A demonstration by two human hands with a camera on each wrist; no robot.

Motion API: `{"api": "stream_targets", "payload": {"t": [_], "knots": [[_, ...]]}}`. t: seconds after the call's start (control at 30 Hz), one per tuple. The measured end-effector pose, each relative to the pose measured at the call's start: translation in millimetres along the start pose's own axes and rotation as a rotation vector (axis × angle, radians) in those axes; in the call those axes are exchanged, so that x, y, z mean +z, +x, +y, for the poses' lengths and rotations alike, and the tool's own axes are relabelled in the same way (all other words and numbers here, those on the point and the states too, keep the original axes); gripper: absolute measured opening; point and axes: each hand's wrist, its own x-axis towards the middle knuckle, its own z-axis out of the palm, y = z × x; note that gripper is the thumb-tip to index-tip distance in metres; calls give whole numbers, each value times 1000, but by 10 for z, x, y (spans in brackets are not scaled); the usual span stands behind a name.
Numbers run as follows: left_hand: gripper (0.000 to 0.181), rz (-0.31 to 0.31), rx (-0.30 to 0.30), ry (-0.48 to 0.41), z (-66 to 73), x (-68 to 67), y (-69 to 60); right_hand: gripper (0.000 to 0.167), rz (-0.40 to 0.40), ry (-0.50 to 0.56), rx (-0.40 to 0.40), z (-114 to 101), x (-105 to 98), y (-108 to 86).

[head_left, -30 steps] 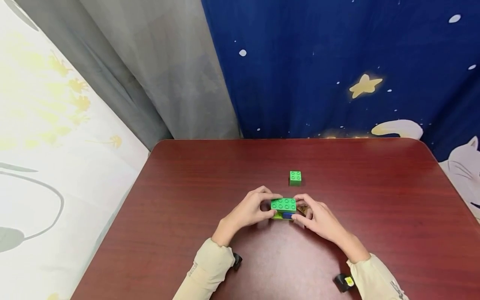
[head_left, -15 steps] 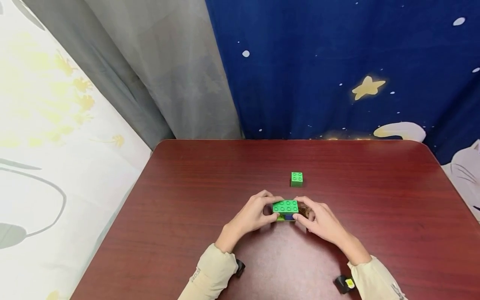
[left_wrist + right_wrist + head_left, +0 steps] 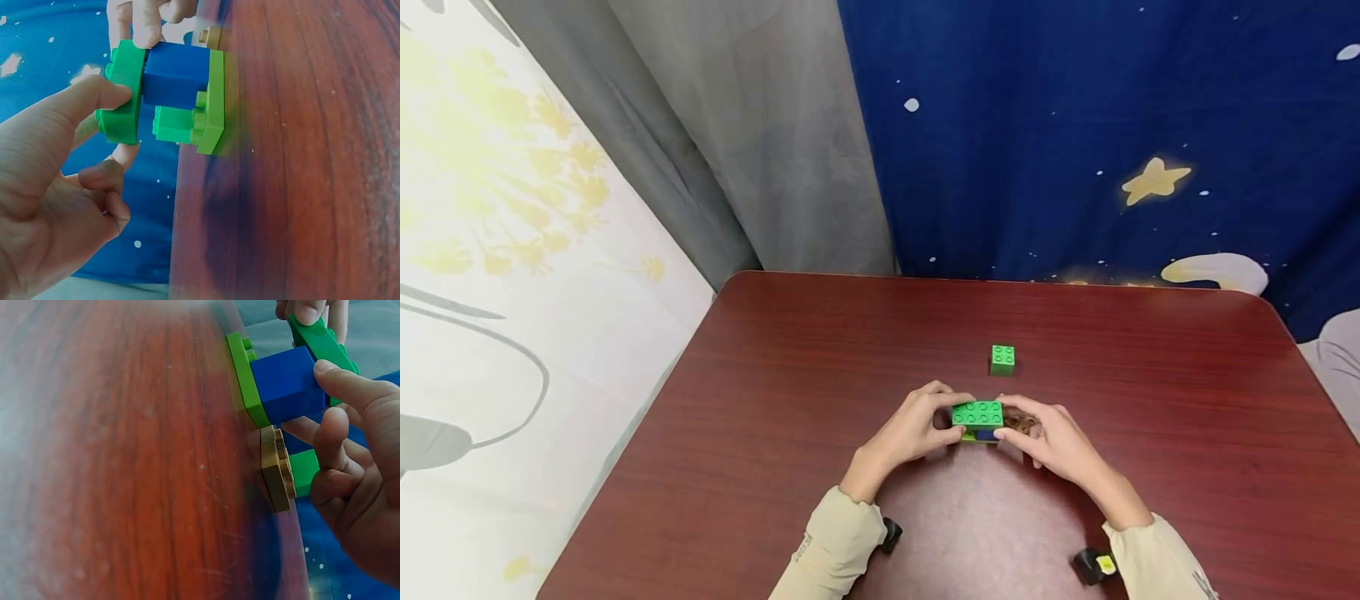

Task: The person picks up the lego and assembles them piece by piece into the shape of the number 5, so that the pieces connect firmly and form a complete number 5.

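A long green toy building brick [image 3: 977, 414] lies across a blue brick [image 3: 290, 384], overhanging it to the left. Under the blue brick is a thin lime-green brick [image 3: 214, 103] on the table. My left hand [image 3: 913, 425] pinches the green brick's left end between thumb and fingers. My right hand [image 3: 1052, 437] pinches its right end, the thumb at the seam with the blue brick. In the right wrist view the green brick looks slightly tilted against the blue one; whether it is fully seated I cannot tell.
A gold-brown brick [image 3: 275, 469] sits just right of the stack, partly behind the right hand. Farther back stands a small green brick [image 3: 1002, 360]. The dark red table [image 3: 820, 358] ends at a blue curtain [image 3: 1037, 125].
The whole scene shifts slightly right in the head view as the camera turns. Both hands keep their grip on the green brick, with little visible movement.
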Motion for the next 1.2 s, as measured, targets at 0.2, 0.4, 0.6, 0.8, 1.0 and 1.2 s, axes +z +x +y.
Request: {"api": "stream_targets", "payload": {"t": [0.2,0.4,0.6,0.8,1.0,1.2], "knots": [[38,12,8,-14,-24,34,-26,38,-6,6,-12,34,19,1],[38,33,7,-46,-43,55,-21,35,-10,27,-7,40,32,13],[38,33,-27,-90,-66,66,-15,33,-30,32,13,-166,-3,46],[38,37,-59,-139,-77,86,-10,31,-45,47,4,-270,-36,60],[39,47,-67,-165,-80,90,0,33,-39,53,8,-37,7,47],[39,73,-80,-178,-78,116,7,34,-48,82,15,79,14,17]]}}
